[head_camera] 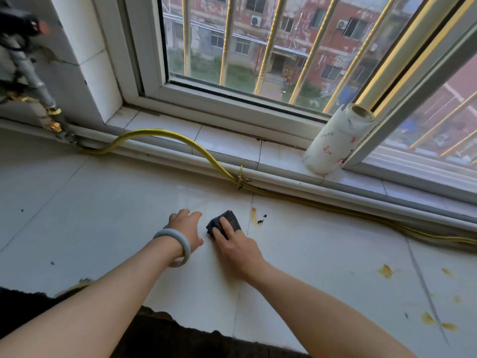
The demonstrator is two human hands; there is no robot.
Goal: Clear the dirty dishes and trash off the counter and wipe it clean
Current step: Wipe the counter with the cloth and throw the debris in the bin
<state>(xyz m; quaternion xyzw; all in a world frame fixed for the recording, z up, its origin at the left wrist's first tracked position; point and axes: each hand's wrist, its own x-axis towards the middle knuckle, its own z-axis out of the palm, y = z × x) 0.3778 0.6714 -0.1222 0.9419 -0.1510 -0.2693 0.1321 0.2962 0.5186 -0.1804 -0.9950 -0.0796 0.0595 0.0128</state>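
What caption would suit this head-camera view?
Right hand presses a dark cloth on the stained white counter; left hand rests beside it.

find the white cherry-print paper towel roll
Head view, right side: the white cherry-print paper towel roll leans on the tiled window sill against the grey window frame.

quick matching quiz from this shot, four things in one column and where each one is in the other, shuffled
Things:
1. dark cloth
2. paper roll
3. yellow hose
4. pale bangle

Places:
A. round the wrist of the left hand
B. under the right hand, on the counter
C. tilted on the window sill
D. along the foot of the sill

Pairs: 1-B, 2-C, 3-D, 4-A
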